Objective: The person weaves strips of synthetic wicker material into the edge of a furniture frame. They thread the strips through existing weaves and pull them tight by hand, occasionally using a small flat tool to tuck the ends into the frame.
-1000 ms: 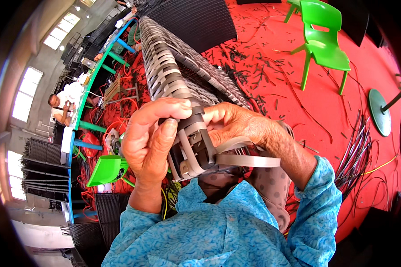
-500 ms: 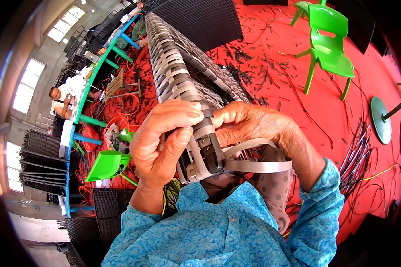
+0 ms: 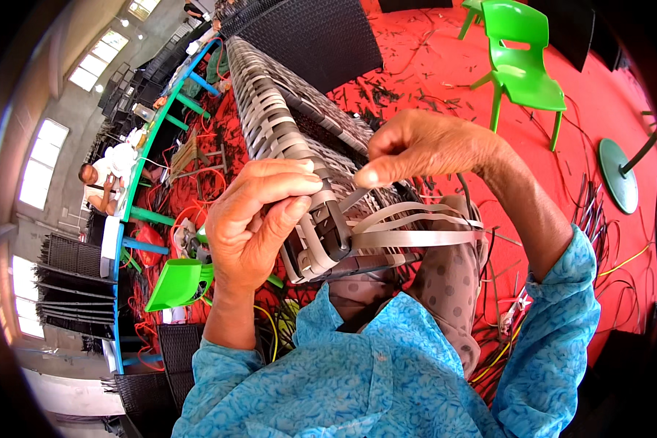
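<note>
A long frame woven in light and dark grey flat strips (image 3: 274,120) runs from my lap away toward the back. Its near dark corner (image 3: 332,230) shows bare frame with a few light strips around it. My left hand (image 3: 252,223) is closed on the frame's left side just behind that corner, fingers on top and thumb pressed near them. To the right, my right hand (image 3: 434,150) pinches a flat grey strip between thumb and fingers, drawn taut up from the frame. Loose light-grey strip loops (image 3: 423,237) bow out over my right knee.
Strip scraps litter the red floor (image 3: 423,95). A green chair (image 3: 525,66) and a round green base with a post (image 3: 618,175) stand right. Dark woven panels (image 3: 306,40) stand behind. At left are a green dustpan (image 3: 175,285), a long blue-green table (image 3: 146,146) and a seated person (image 3: 98,182).
My right hand has lifted from the frame up and to the right, pulling the strip with it. More strip loops now show beside the corner. My left hand keeps its hold.
</note>
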`<state>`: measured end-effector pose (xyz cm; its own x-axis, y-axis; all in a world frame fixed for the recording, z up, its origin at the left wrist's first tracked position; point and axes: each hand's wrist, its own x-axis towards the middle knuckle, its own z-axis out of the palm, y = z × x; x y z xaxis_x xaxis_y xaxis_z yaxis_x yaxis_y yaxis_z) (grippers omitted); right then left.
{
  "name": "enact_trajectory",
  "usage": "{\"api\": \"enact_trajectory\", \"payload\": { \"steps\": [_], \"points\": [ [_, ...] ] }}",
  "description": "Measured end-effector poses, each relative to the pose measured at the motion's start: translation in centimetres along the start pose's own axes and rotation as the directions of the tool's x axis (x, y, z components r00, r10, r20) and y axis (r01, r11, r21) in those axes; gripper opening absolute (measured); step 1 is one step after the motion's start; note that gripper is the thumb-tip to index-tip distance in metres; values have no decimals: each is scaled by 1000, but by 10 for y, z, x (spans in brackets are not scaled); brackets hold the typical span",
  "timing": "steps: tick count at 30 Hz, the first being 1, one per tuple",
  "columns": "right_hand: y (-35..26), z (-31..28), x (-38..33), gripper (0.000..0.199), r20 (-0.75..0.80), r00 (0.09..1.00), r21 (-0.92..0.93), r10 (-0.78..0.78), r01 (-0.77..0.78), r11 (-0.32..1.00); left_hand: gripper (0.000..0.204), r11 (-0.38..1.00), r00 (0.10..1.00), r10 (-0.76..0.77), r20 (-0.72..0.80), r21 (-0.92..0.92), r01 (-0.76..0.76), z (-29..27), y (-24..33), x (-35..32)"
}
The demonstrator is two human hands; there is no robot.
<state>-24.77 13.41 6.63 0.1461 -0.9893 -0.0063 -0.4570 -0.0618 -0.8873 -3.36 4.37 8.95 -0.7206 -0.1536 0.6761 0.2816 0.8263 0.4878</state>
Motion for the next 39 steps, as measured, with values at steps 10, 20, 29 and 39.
{"api": "enact_trajectory", "payload": {
  "steps": [10, 20, 29, 39],
  "points": [
    [-69, -12, -27, 32, -271, 948, -19, -169, 171, 985, 13, 999, 983, 7, 183, -53, 3, 6, 6, 33],
    [-45, -19, -41, 26, -268, 898, -159, -349, 316, 935, 22, 939, 958, -92, 272, -296, 174, 3, -4, 29],
    [171, -1, -144, 27, -818, 574, -171, 28, -289, 942, 21, 957, 963, -83, 256, -249, 149, -5, -3, 23],
    [334, 94, -353, 45, -921, 9, 108, 389, -954, 278, 32, 961, 959, -18, 283, -261, 95, -7, -5, 27]
  ]
}}
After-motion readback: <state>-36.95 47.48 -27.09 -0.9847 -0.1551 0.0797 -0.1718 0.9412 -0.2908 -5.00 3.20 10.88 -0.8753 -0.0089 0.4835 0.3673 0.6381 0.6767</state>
